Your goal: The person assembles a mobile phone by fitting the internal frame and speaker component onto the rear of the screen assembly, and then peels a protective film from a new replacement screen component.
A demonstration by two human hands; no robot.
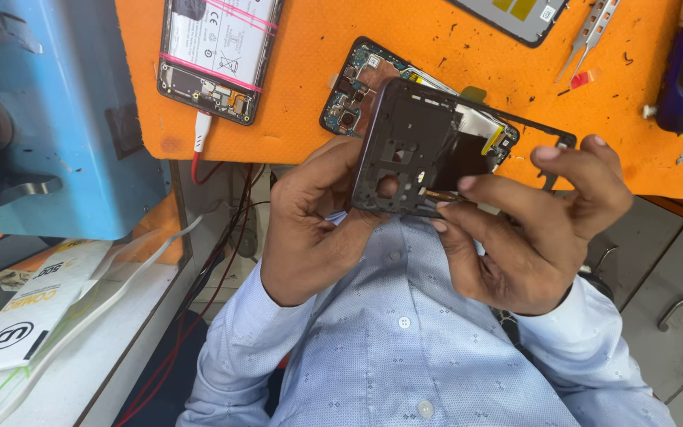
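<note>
- Nearest to us, our left hand [314,217] and right hand [527,229] are both closed on the dark phone frame [424,146], lifted just above the edge of the orange mat [310,63], over our pale blue shirt [389,348].
- Our left thumb presses at the frame's lower corner; our right fingers pinch its lower edge, where a thin copper-coloured strip [439,194] sticks out.
- We judge that strip the weak point: a tug or twist from our right fingertips could tear or crease it.
- The frame is thin and full of cut-outs, so squeezing from both sides could bend it.
- Just behind, partly hidden by the frame, an opened phone [357,87] lies with its circuit board bare; a slip could drop the frame onto those parts.
- Farther off lie a second opened phone [215,51] on a red cable, tweezers [590,32], and a blue machine [57,119] at the left.
</note>
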